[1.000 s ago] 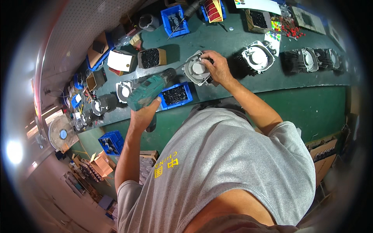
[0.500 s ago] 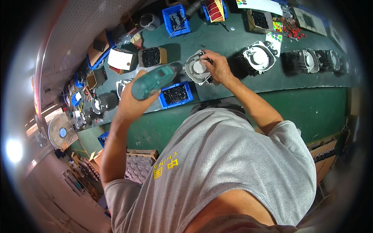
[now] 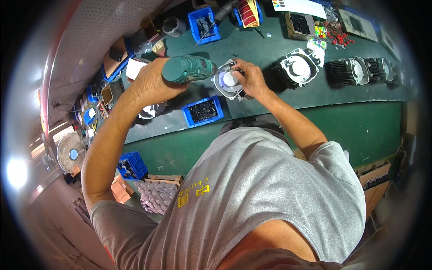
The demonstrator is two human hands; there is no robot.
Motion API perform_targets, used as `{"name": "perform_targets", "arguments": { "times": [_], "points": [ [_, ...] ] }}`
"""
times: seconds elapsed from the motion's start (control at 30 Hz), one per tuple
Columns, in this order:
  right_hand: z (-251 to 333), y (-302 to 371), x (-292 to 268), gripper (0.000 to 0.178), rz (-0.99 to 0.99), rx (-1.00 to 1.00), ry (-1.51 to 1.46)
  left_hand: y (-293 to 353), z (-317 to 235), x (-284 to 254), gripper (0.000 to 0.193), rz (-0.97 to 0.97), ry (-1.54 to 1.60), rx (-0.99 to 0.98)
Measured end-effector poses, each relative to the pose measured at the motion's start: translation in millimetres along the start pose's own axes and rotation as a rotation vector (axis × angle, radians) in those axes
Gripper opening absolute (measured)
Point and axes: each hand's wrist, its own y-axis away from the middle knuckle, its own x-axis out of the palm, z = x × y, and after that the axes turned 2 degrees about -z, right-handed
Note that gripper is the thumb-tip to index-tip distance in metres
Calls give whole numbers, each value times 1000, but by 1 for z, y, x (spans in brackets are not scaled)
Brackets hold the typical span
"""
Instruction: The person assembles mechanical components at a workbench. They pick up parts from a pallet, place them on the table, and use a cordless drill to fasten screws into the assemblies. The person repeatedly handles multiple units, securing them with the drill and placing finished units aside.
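Note:
My left hand [image 3: 155, 83] is wrapped round a teal cordless drill [image 3: 186, 69]. The drill lies nearly level, its nose pointing right at the rim of a round grey metal housing [image 3: 230, 81] with a pale disc in its middle. Whether the bit touches the rim, I cannot tell. On the housing's far right rim, the fingers of my right hand [image 3: 254, 81] are closed; a small dark piece shows by the fingertips, too small to name. Just below the drill sits a blue bin [image 3: 202, 111] of small black parts.
Similar finned housings [image 3: 299, 67] stand along the bench [image 3: 265, 40] to the right. Another pale housing [image 3: 152, 111] is below my left forearm. Toward the back are a blue bin [image 3: 204, 25] of screws, a box [image 3: 300, 24] of black parts and red pieces [image 3: 339, 38]. A fan [image 3: 72, 153] stands at far left.
The drill has come up and turned nearly level, with my left elbow swung outward to the left. My right hand stays at the housing's rim, almost unmoved.

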Motion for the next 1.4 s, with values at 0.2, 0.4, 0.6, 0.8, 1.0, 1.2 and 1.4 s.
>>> {"name": "perform_targets", "arguments": {
  "times": [0.2, 0.4, 0.6, 0.8, 1.0, 1.2, 1.4],
  "points": [
    [2, 0, -2, 17, 7, 0, 34, 3, 11, 2, 38, -30, 24, 36],
    [-2, 0, 3, 16, -31, -56, 24, 21, 12, -9, 40, -44, 50, 87],
    [29, -6, -24, 17, -234, 29, -131, 55, 40, 13, 50, -185, 395, -32],
    [41, -12, -48, 30, -71, 559, -908, 85, 30, 81, 43, -288, 815, -83],
    [46, -17, -53, 31, 18, 615, -1074, 100, 46, 130, 42, -270, 887, -251],
    [47, -24, -54, 29, 155, 589, -967, 108, 50, 134, 28, -330, 1091, -142],
    [44, -27, -71, 30, 476, 425, -771, 121, 56, 117, 27, -266, 1294, -305]
  ]
}}
